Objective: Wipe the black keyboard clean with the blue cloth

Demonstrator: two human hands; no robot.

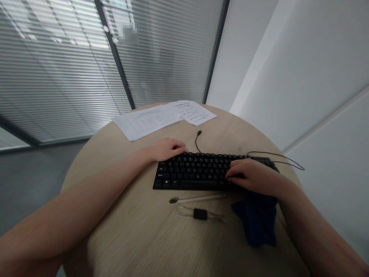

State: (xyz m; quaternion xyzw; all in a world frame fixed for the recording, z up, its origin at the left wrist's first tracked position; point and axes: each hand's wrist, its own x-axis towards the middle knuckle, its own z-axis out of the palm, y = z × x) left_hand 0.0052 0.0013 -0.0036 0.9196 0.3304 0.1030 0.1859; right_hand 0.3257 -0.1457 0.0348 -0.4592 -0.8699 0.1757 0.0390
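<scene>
A black keyboard (190, 169) lies flat on the round wooden table, its keys facing up. My left hand (167, 149) is closed at the keyboard's back left corner, with the fingertips on its rear edge. Over the right part of the keys, my right hand (250, 175) is closed on a dark blue cloth (258, 219). The cloth hangs below the palm and spreads onto the table. In front of the keyboard lies a thin brush (198, 199) with a pale handle and dark bristles. Nearer to me rests a wire keycap puller (200, 214) with a black grip.
Printed paper sheets (152, 119) lie at the back of the table (138, 231). The keyboard's cable (288, 158) loops past its right end, and a plug (199, 133) lies behind it. Blinds (167, 61) and a white wall (311, 69) stand close beyond the table's edge.
</scene>
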